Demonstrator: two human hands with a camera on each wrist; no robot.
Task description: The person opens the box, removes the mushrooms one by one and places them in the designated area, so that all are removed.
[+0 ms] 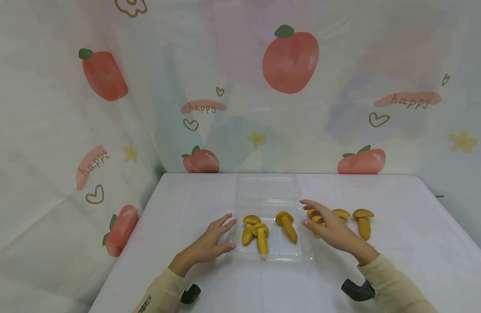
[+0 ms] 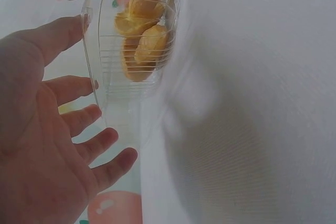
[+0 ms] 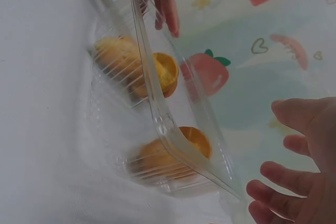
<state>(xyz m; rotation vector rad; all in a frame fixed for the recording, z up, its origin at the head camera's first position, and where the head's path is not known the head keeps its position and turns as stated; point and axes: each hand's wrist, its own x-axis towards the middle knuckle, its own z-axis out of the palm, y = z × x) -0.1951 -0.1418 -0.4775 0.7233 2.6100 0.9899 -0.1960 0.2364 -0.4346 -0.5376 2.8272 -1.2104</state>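
Note:
A clear plastic clamshell box (image 1: 277,254) lies on the table with its lid (image 1: 268,189) folded back. Inside are three yellow mushrooms: two overlapping at the left (image 1: 261,239) and one at the right (image 1: 287,227). My left hand (image 1: 209,244) has its fingers spread at the box's left side; in the left wrist view the thumb and a fingertip meet the clear rim (image 2: 92,56). Beside the right side hovers my right hand (image 1: 334,229), fingers spread and holding nothing. It partly hides two more mushrooms; the right wrist view shows its fingers (image 3: 286,179) apart from the box.
Another mushroom (image 1: 364,224) stands to the right of my right hand, cap toward the back. The white table (image 1: 193,195) ends at a printed cloth wall (image 1: 240,65) behind, with more cloth on the left. A black strap-like piece sits under each sleeve.

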